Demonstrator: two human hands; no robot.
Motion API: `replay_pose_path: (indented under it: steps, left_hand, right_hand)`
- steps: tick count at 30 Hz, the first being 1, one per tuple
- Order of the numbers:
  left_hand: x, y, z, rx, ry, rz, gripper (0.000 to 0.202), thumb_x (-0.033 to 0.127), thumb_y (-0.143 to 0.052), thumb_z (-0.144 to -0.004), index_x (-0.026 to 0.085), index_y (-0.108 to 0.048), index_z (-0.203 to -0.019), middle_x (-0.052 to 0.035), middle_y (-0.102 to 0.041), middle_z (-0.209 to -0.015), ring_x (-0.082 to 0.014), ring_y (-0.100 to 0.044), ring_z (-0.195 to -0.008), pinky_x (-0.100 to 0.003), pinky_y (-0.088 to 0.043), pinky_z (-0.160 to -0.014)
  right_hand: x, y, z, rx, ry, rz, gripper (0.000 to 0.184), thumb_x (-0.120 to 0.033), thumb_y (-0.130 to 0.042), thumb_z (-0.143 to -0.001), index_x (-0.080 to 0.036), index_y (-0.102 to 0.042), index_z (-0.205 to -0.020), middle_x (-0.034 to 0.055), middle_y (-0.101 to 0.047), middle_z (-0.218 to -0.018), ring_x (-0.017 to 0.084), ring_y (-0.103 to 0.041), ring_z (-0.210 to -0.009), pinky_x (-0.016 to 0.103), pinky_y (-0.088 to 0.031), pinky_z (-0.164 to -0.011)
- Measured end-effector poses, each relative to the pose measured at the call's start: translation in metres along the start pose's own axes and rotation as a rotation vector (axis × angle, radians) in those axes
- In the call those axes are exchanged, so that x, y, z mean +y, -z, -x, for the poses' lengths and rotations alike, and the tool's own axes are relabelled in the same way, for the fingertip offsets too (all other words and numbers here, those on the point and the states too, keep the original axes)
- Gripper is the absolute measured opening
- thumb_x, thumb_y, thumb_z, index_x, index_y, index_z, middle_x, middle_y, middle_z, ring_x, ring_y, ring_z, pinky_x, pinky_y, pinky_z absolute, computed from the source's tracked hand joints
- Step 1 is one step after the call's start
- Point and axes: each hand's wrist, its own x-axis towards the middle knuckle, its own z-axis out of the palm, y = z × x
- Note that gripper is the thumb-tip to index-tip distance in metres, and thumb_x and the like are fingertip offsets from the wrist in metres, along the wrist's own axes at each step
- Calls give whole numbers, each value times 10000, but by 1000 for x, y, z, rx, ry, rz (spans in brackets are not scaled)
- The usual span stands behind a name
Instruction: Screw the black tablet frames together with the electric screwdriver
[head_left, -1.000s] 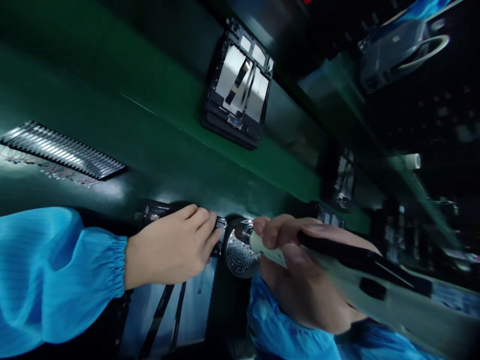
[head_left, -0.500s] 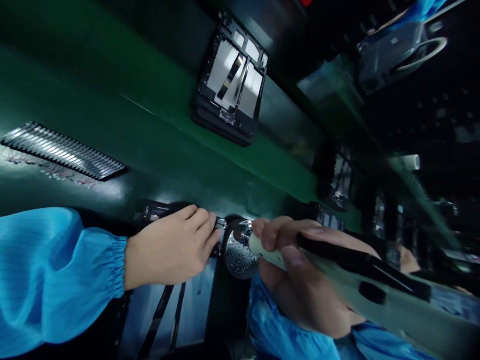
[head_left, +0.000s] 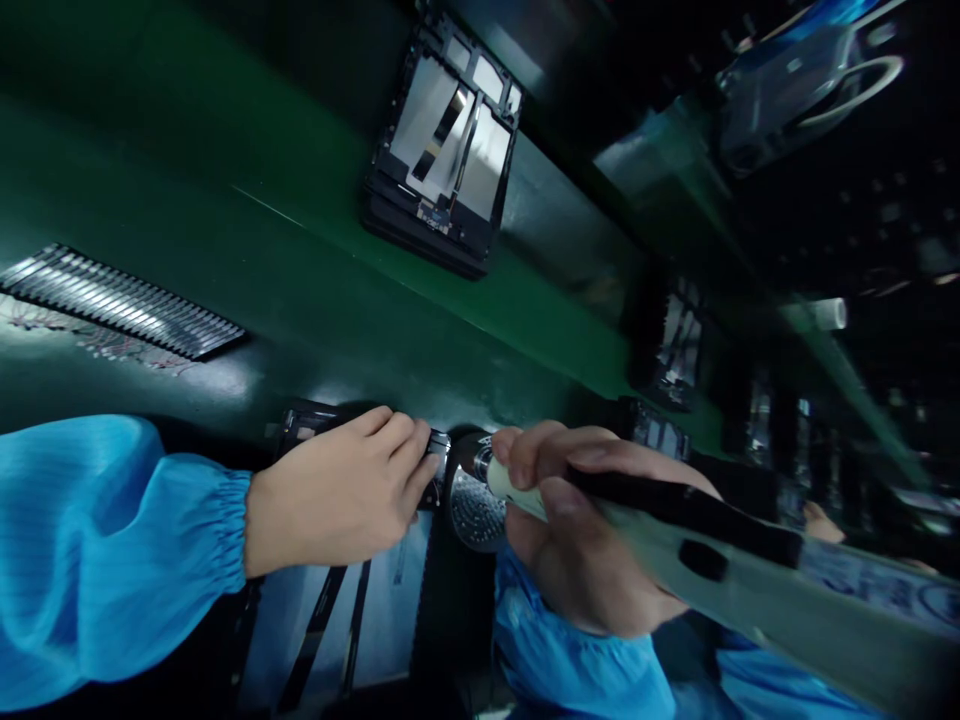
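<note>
Below my left hand (head_left: 334,500) lies an opened tablet (head_left: 401,600) with a pale inner panel and dark ribbon cables. The fingers of that hand are together and curled over the tablet's upper right part, hiding much of its top edge. My right hand (head_left: 585,540) is wrapped around a pale green electric screwdriver (head_left: 780,590) with a black lever. The screwdriver's metal nose points left, over a round dish (head_left: 476,505) of small shiny pieces, probably screws. I cannot make out the bit's tip.
A stack of opened tablets (head_left: 450,150) stands on the green bench (head_left: 300,260). On the left lies a ribbed strip tray (head_left: 120,300) with thin wires along it. More tablets (head_left: 679,345) stand to the right. Another person's hand (head_left: 821,522) shows at the far right.
My right hand and the screwdriver have shifted slightly left over the dish. My left hand keeps its place on the tablet. The whole view has moved a little.
</note>
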Motion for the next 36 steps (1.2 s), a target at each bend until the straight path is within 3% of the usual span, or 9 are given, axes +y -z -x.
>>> replay_pose_path:
  steps: [7,16,23,32,36]
  left_hand:
    - [1,0,2,-34,-6,5,430,293,-429,-1023,30,-662,-1272,-244,-687,-1214,-356,-672,-1053,-456,-552,-862]
    - [-1,-4,6,-17,-17,-9,450,358,-508,-1002,36,-660,-1276,-261,-668,-1245,-365,-659,-1096,-476,-555,-903]
    - [-3,0,7,-64,-14,14,452,361,-521,-997,44,-648,-1294,-264,-653,-1266,-375,-646,-1119,-495,-563,-907]
    - [-2,1,6,-66,-8,37,446,348,-482,-1012,37,-654,-1281,-268,-652,-1264,-378,-653,-1100,-489,-561,-893]
    - [-3,0,5,-62,2,45,439,354,-514,-998,37,-662,-1264,-267,-652,-1266,-370,-655,-1102,-485,-562,-900]
  right_hand:
    - [6,4,0,-24,-40,-79,337,17,-605,-754,-211,-727,-970,-29,-624,-701,137,-586,-616,359,-524,-604]
    - [11,38,4,199,-31,-74,243,-102,-687,-739,-240,-737,-932,-41,-601,-625,127,-568,-583,312,-501,-580]
    - [26,29,8,218,-67,-63,223,-126,-696,-758,-249,-716,-943,-57,-573,-602,127,-574,-590,320,-527,-613]
    - [29,29,8,151,-32,-20,191,-124,-678,-780,-259,-701,-913,-48,-569,-646,129,-571,-591,323,-522,-596]
    - [29,31,10,147,-40,-25,238,-119,-674,-797,-262,-705,-985,-47,-580,-646,128,-580,-611,330,-533,-635]
